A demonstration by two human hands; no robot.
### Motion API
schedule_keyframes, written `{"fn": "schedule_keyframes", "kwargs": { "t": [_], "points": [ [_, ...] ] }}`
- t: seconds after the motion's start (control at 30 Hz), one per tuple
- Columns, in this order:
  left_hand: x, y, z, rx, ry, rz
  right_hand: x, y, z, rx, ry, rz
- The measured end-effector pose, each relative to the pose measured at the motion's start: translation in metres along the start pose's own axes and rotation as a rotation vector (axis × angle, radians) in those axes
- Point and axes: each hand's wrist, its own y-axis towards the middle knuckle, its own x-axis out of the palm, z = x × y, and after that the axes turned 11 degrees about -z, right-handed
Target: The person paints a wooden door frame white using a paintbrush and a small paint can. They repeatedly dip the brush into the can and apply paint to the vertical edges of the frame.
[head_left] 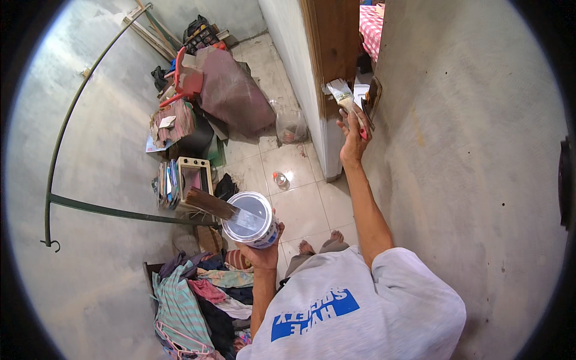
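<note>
My left hand (262, 254) is wrapped round the lower side of a round paint tub (265, 238), held out at waist height. Across the tub's mouth lies a flat wooden stick (210, 203), its near end coated with white paint. Out to the front right, my right hand (353, 139) grips a paintbrush (343, 97) by its handle, which shows a red end. White paint covers the bristles. They meet or nearly meet the brown wooden door frame (336, 48), where a pale patch shows; exact contact is hard to tell.
Grey walls (468, 150) stand close on both sides. A green metal bar (114, 209) juts from the left. Clothes (204, 300), a small oven (193, 174), a red chair (188, 81) and a covered pile (234, 96) line the left. A small bottle (280, 179) stands on the tiled floor.
</note>
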Motion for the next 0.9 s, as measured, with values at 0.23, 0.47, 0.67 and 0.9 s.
{"fn": "schedule_keyframes", "kwargs": {
  "t": [0.23,0.47,0.67,0.9],
  "points": [
    [-0.002,0.002,0.000,-0.015,0.109,0.083,-0.033,-0.002,0.054,0.072,-0.051,0.094],
    [-0.008,0.005,0.005,-0.012,0.077,0.038,-0.063,-0.019,0.097,0.152,-0.048,0.134],
    [-0.004,0.007,0.008,0.011,0.035,0.070,-0.079,-0.028,0.114,0.242,-0.074,0.215],
    [-0.011,0.015,0.009,-0.013,0.002,0.049,-0.068,-0.017,0.100,0.217,-0.174,0.201]
  ]
}}
